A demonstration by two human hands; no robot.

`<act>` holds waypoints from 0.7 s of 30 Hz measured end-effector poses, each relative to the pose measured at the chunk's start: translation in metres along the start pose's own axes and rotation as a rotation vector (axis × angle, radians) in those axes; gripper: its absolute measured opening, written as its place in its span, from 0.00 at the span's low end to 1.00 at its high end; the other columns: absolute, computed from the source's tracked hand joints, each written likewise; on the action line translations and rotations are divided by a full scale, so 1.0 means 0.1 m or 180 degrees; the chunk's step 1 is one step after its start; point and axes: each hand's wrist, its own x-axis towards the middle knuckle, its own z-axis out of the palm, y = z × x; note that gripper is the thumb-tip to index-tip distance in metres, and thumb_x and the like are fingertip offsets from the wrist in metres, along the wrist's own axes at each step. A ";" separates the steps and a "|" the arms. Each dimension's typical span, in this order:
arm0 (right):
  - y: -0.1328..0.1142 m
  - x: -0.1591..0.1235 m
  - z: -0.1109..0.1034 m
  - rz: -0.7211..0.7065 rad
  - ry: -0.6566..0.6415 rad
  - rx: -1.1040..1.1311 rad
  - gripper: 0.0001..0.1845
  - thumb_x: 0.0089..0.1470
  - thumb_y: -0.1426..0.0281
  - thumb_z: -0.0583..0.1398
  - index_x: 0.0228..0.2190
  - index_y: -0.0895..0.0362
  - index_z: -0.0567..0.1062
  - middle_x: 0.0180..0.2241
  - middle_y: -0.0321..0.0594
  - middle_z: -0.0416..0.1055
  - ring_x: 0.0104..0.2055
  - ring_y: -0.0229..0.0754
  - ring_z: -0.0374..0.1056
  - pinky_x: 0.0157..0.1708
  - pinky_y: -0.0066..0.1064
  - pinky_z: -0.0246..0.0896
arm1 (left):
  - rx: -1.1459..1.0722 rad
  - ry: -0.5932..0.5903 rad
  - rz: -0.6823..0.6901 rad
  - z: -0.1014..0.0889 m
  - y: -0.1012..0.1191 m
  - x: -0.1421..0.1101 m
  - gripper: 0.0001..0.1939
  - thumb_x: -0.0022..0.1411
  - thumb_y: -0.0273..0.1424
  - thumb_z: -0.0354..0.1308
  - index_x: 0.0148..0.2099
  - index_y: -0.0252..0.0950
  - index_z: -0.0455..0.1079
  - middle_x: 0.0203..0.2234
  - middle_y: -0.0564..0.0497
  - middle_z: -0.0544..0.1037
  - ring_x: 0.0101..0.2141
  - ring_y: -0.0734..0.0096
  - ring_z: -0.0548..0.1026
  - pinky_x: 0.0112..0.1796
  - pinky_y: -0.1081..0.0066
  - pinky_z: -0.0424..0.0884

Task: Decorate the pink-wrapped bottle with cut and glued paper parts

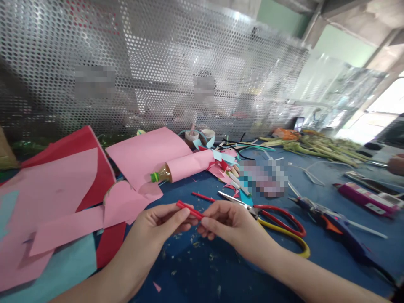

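Note:
Between the fingertips of both hands is a thin red rolled strip [181,204], apparently of paper or foam sheet. My left hand [160,227] pinches its left part between thumb and fingers. The right end is pinched by my right hand [225,223], so the strip slants down to the right. Just behind my fingers a thin red stick [205,197] lies on the blue table [195,269]. Scissors [280,218] with red and yellow handles rest beyond my right hand, their blades partly behind it.
Pink sheets [151,147], red and light blue ones cover the left side. A bottle [164,173] wrapped in pink lies behind my hands. On the right are a glue gun [344,237], a purple packet [366,200] and another person's hand [396,164]. A perforated metal screen [170,54] stands behind.

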 end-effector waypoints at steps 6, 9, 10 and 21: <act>-0.43 -0.27 -0.41 -0.0430 0.0477 -0.2471 0.09 0.52 0.65 0.61 0.36 0.53 0.76 0.34 0.37 0.77 0.36 0.41 0.73 0.38 0.30 0.66 | -0.0486 0.0274 -0.0627 -0.03 -0.12 0.13 0.10 0.36 0.23 0.71 0.25 0.41 0.78 0.22 0.59 0.82 0.28 0.72 0.80 0.30 0.86 0.74; -0.51 -0.59 -0.88 -0.0135 0.1943 -0.3373 0.10 0.55 0.60 0.57 0.33 0.53 0.74 0.33 0.38 0.77 0.36 0.44 0.73 0.37 0.34 0.65 | -0.0551 0.0400 -0.0495 0.03 -0.13 0.14 0.11 0.36 0.21 0.71 0.23 0.41 0.77 0.19 0.61 0.81 0.25 0.72 0.80 0.30 0.87 0.75; -0.48 -0.70 -1.06 0.0123 0.2459 -0.3661 0.12 0.55 0.58 0.56 0.34 0.53 0.73 0.35 0.40 0.76 0.38 0.47 0.73 0.38 0.36 0.64 | -0.0542 0.0429 -0.0408 0.05 -0.12 0.14 0.10 0.36 0.21 0.71 0.22 0.41 0.77 0.18 0.61 0.81 0.24 0.72 0.80 0.29 0.86 0.75; 0.49 -1.19 -1.86 0.1394 0.3368 -0.3462 0.27 0.44 0.45 0.55 0.32 0.57 0.71 0.33 0.53 0.75 0.41 0.59 0.71 0.41 0.44 0.64 | -0.0412 0.0473 -0.0325 -0.07 -0.28 0.21 0.10 0.34 0.29 0.73 0.22 0.45 0.77 0.23 0.63 0.82 0.27 0.65 0.81 0.25 0.82 0.77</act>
